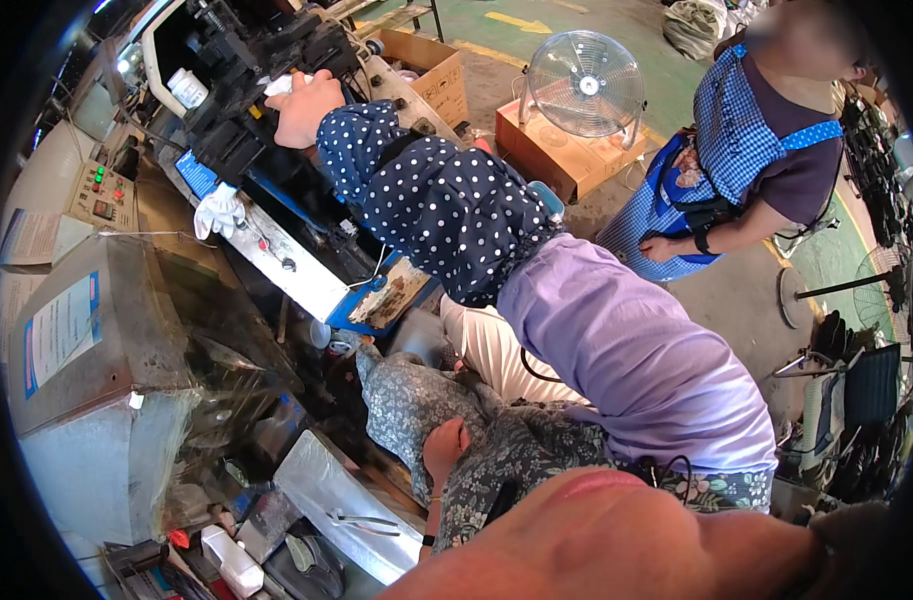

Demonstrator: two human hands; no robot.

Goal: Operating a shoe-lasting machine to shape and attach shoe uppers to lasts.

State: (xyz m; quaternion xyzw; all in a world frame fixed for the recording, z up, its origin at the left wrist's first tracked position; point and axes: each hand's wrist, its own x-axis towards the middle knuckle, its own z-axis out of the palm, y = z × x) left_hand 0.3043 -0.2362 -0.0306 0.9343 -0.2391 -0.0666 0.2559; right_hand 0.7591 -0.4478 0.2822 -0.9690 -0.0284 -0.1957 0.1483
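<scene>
My right arm, in a lilac sleeve with a dark polka-dot oversleeve, stretches to a black machine head [236,130] at upper left. There my right hand [308,110] has its fingers bent over a small white piece [280,86], its exact kind unclear. Part of that piece is hidden under the fingers. My left hand [444,447] rests low on my floral garment [416,400], fingers curled into a fist with no object showing. A white cloth glove [219,211] hangs on the machine's white edge, and a white bottle [187,88] stands beside the machine head.
A control panel [104,195] with lit buttons and a grey metal housing [96,350] stand at left. A metal chute [346,505] slants below. Behind are a cardboard box [566,150] bearing a fan [587,84], and a co-worker in a checked apron [721,120] at right.
</scene>
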